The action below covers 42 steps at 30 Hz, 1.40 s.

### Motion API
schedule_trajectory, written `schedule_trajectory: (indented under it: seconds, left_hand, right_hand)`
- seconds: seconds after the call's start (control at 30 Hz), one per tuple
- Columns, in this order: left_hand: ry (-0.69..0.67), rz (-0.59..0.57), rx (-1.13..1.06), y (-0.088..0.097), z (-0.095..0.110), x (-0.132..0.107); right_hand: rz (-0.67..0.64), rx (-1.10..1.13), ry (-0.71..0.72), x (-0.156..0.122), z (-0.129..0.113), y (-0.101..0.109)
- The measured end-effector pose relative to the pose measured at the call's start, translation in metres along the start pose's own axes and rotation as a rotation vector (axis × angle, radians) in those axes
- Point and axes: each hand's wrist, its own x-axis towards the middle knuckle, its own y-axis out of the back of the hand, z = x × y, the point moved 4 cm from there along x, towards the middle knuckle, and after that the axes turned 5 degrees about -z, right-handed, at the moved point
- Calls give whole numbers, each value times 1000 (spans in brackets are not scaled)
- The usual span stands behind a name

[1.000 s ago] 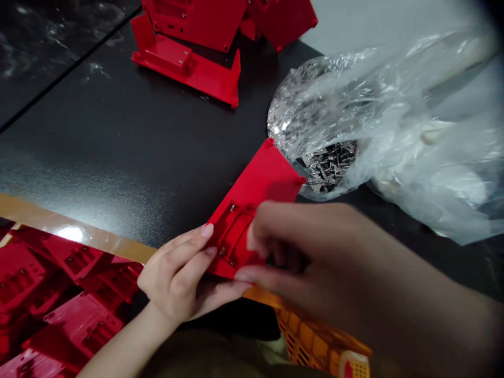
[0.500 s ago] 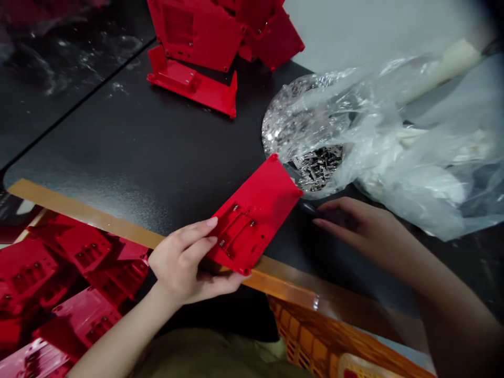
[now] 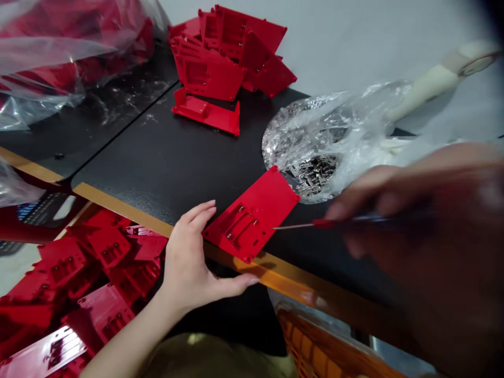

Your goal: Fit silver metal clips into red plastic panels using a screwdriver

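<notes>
1. The left hand [image 3: 192, 268] lies open with its fingers spread, its fingertips and thumb against the left side of a red plastic plate [image 3: 268, 202], steadying it without clamping it.
2. The right hand [image 3: 417, 231], blurred, is closed around a thin screwdriver [image 3: 315, 224] with a red collar on its metal shaft.
3. The plate lies flat on a black table [image 3: 137, 168], its near corner at the table's orange edge strip [image 3: 118, 207]. Its holes and raised slots face up.
4. The screwdriver's tip reaches over the plate's right side; I cannot tell whether it touches.
5. Just beyond the plate's far right edge, a clear plastic bag [image 3: 334, 121] lies open around a heap of small metal parts [image 3: 313, 176].
6. More red plastic parts stand stacked [image 3: 220, 63] at the far side of the table, and others lie heaped [image 3: 90, 273] on the near left. An orange crate [image 3: 315, 357] sits at the near right.
</notes>
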Motion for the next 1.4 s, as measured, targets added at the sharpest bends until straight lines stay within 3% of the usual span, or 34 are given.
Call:
schedule_trajectory:
  seconds: [0.1,0.2,0.43,0.57,0.77,1.1,1.3,1.4]
  left_hand:
    - [91,-38,48,-5,5,0]
    - [111,-61,47,-11,5,0]
    - [-13,-162,-53,-13,1,2]
    - [-14,-174,-114,-13,-4,3]
    - [17,-187,-159,-12,-9,1]
    - [54,-216,-129,-10,-11,-1]
    - [53,-228,-120,-10,-11,-1]
    - [50,-230,-133,-11,-11,-1]
  right_hand:
    - [-168,311,72,15,-4,-36]
    - [-206,368,83,21,0,-54]
    - [-28,344,84,17,11,-59]
    - [119,359,1,21,16,-58]
    - [22,638,-35,28,24,-70]
    - [-183,394,171,24,21,-70]
    - [-24,253,236,25,20,-71]
    - [-8,218,252,23,21,-72]
